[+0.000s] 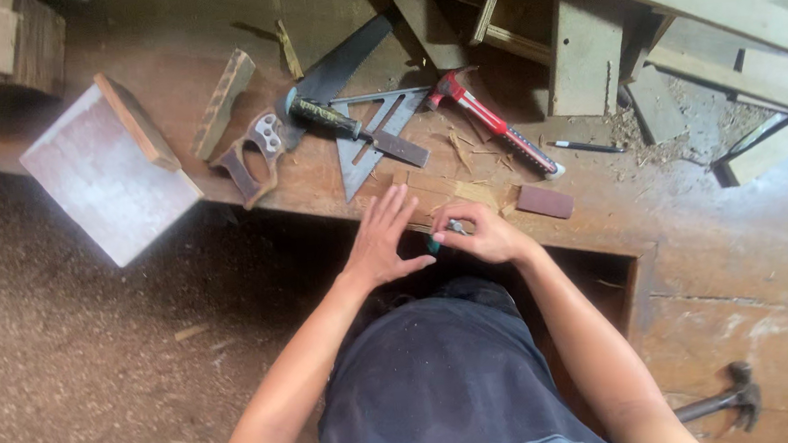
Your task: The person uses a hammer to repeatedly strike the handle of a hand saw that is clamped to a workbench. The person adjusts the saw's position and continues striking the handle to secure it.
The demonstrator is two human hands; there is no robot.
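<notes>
My left hand lies flat with fingers spread on a thin wooden strip at the near edge of the workbench. My right hand is closed around a small tool with a teal handle and a metal tip, held against the strip right beside my left hand. Most of that tool is hidden inside the fist.
Beyond my hands lie a metal speed square, a chisel, a handsaw, a red-handled hammer, a pencil and a small brown block. A whitish board overhangs at left. Another hammer rests at lower right.
</notes>
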